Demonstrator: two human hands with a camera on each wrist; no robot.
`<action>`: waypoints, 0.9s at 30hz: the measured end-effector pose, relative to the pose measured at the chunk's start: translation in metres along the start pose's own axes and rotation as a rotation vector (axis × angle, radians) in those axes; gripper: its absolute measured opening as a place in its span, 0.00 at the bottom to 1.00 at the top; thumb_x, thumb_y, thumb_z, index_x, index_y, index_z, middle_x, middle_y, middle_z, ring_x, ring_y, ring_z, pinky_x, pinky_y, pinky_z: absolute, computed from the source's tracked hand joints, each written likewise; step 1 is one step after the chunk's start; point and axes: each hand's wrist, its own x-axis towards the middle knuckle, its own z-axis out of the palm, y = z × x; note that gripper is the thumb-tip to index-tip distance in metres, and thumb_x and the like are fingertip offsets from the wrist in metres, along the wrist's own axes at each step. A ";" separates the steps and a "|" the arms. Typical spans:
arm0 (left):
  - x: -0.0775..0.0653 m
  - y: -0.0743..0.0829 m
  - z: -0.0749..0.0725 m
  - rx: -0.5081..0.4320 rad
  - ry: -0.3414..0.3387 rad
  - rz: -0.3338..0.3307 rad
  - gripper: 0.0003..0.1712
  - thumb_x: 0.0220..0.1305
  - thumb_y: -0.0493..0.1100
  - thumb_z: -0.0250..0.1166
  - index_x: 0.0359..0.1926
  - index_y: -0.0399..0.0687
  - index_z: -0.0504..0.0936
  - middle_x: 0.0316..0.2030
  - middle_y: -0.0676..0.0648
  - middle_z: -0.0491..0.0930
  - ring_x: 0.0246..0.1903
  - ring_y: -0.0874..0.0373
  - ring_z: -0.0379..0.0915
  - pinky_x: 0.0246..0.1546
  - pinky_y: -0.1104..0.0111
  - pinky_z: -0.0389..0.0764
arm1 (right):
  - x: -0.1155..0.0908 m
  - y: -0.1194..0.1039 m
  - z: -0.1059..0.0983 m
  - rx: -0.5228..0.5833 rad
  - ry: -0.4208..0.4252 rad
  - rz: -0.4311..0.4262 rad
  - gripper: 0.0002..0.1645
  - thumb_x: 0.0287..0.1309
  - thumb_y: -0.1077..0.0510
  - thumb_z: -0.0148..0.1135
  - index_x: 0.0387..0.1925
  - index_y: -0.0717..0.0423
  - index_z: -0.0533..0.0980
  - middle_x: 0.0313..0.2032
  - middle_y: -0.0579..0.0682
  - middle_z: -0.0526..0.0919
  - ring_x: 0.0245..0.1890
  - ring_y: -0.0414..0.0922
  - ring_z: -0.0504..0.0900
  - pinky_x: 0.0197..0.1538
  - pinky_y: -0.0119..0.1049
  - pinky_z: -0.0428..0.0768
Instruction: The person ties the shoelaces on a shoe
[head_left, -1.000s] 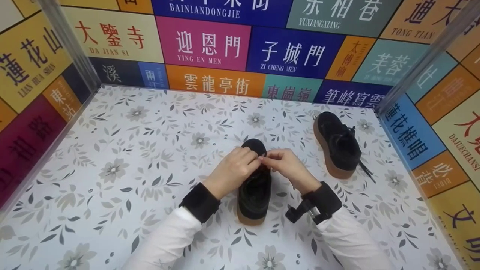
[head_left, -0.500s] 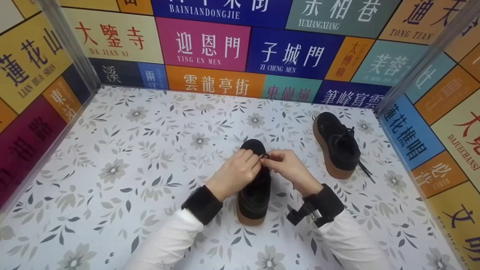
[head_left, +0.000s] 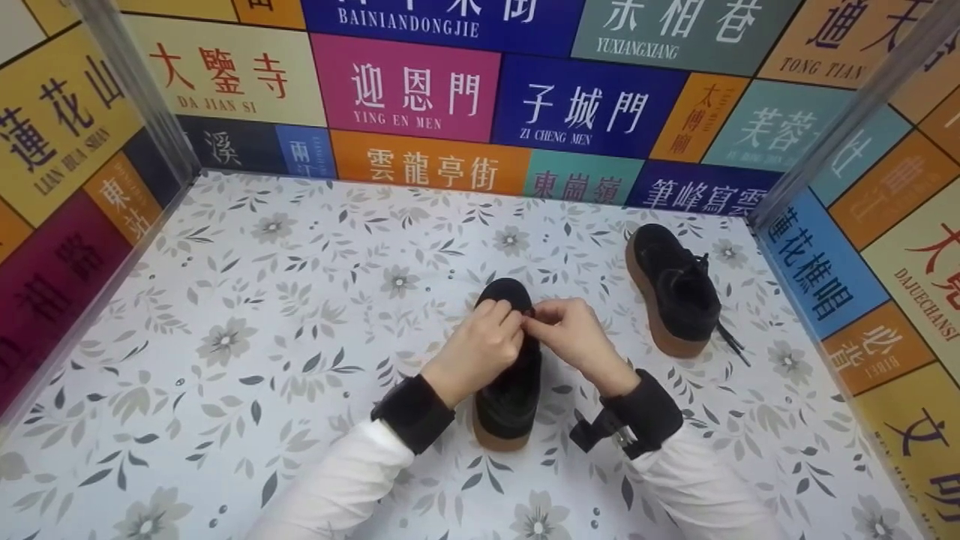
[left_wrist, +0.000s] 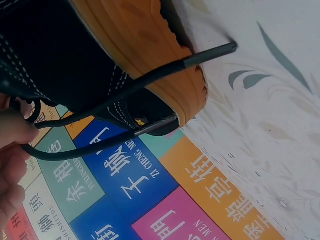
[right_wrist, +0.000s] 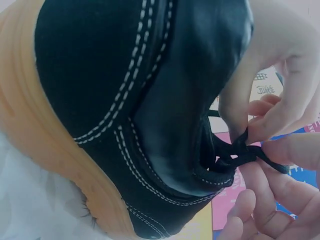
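Observation:
A black shoe with white stitching and a tan sole stands toe away in the head view. Over its lacing, my left hand pinches the black shoelace, and two lace ends trail from its fingers in the left wrist view. My right hand meets it from the right, thumb and fingers pinching a loop of lace. Both hands' fingertips crowd together above the tongue in the right wrist view. The left hand covers much of the shoe's front in the head view.
A matching black shoe sits farther back on the right, a tied lace at its front and lace ends trailing on the surface. Floral white sheeting lies under both shoes. Colourful printed panels wall in the back and sides.
A small dark loop seen between the fingertips half a second ago is now drawn in close to the fingers. The left hand has shifted slightly right; the shoe has barely moved.

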 end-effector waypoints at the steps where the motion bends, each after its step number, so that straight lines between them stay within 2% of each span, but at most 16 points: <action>1: 0.000 0.001 0.000 0.005 -0.005 -0.007 0.14 0.60 0.34 0.51 0.26 0.38 0.84 0.26 0.47 0.75 0.29 0.53 0.69 0.33 0.67 0.70 | 0.000 -0.001 0.000 -0.028 0.009 -0.014 0.05 0.50 0.62 0.66 0.24 0.62 0.82 0.23 0.51 0.83 0.23 0.39 0.74 0.27 0.27 0.72; 7: 0.003 0.005 0.000 0.000 0.005 -0.075 0.13 0.58 0.32 0.53 0.24 0.37 0.83 0.25 0.47 0.75 0.28 0.53 0.68 0.32 0.66 0.69 | 0.000 -0.003 0.001 -0.093 0.043 -0.050 0.09 0.49 0.63 0.66 0.17 0.59 0.79 0.17 0.48 0.78 0.17 0.37 0.69 0.22 0.27 0.67; 14: 0.005 0.012 0.001 -0.048 0.014 -0.233 0.08 0.55 0.33 0.58 0.26 0.38 0.84 0.25 0.47 0.76 0.27 0.52 0.69 0.31 0.66 0.69 | -0.001 -0.004 0.004 -0.055 0.045 -0.012 0.11 0.51 0.63 0.64 0.15 0.59 0.78 0.15 0.44 0.74 0.15 0.36 0.67 0.20 0.27 0.66; 16: 0.004 0.012 0.001 -0.084 0.003 -0.286 0.05 0.54 0.35 0.61 0.28 0.39 0.84 0.25 0.47 0.76 0.28 0.53 0.69 0.30 0.66 0.68 | -0.001 -0.004 0.005 -0.048 0.039 -0.004 0.11 0.52 0.62 0.63 0.17 0.59 0.78 0.15 0.44 0.74 0.16 0.36 0.68 0.21 0.27 0.66; 21: 0.001 0.010 0.001 -0.242 -0.014 -0.400 0.02 0.50 0.35 0.66 0.27 0.41 0.83 0.26 0.48 0.76 0.29 0.52 0.69 0.32 0.65 0.70 | -0.003 -0.002 0.004 -0.003 0.025 0.012 0.07 0.52 0.61 0.66 0.23 0.60 0.82 0.17 0.44 0.75 0.18 0.37 0.70 0.23 0.27 0.69; 24: -0.001 0.008 0.001 -0.325 -0.005 -0.432 0.02 0.49 0.36 0.67 0.25 0.41 0.83 0.25 0.48 0.75 0.29 0.53 0.69 0.32 0.65 0.72 | -0.003 -0.001 0.003 0.017 0.023 0.019 0.06 0.52 0.61 0.66 0.24 0.60 0.82 0.17 0.45 0.76 0.18 0.36 0.70 0.23 0.27 0.70; 27: -0.003 0.007 0.002 -0.363 0.012 -0.434 0.05 0.49 0.39 0.69 0.23 0.42 0.83 0.23 0.49 0.75 0.27 0.53 0.69 0.30 0.65 0.73 | -0.003 0.000 0.003 0.029 0.018 0.031 0.06 0.53 0.60 0.66 0.25 0.60 0.83 0.18 0.45 0.77 0.18 0.36 0.70 0.23 0.27 0.70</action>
